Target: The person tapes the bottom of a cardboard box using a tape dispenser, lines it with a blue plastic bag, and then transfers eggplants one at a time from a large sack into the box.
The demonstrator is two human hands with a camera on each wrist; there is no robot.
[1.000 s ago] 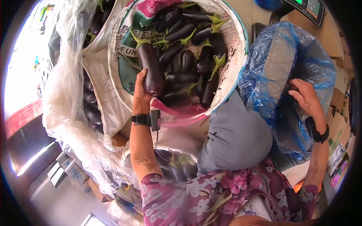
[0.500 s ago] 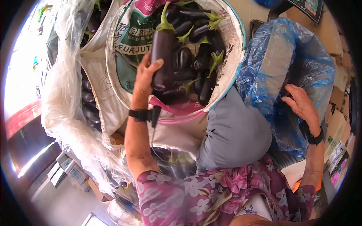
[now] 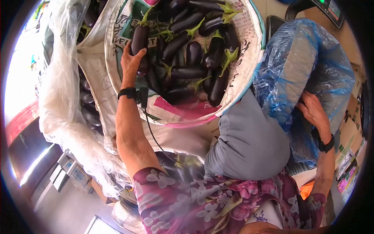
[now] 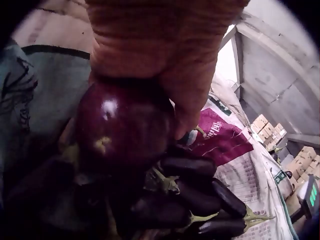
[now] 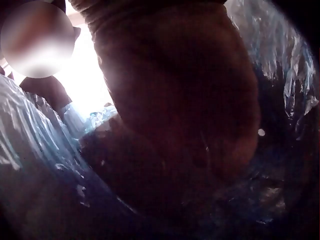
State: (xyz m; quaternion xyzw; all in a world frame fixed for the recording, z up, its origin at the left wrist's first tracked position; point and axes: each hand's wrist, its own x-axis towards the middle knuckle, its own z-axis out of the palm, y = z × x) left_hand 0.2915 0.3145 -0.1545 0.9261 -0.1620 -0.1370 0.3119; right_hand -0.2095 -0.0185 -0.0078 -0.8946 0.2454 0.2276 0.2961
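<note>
Gripping one eggplant [image 3: 139,39], the left hand [image 3: 130,64] was at the left wall of the basket [image 3: 249,35], eggplant resting on the heap [image 3: 194,58]. Right hand [image 3: 313,111], well apart, had fingers curled on the bag [image 3: 296,58].

Cut-off capital letters on the printed sack [image 3: 118,39] were not fully readable, white characters on its pink panel were blurred, scale [image 3: 331,7] display digits and cardboard box [image 3: 344,147] print were illegible.
</note>
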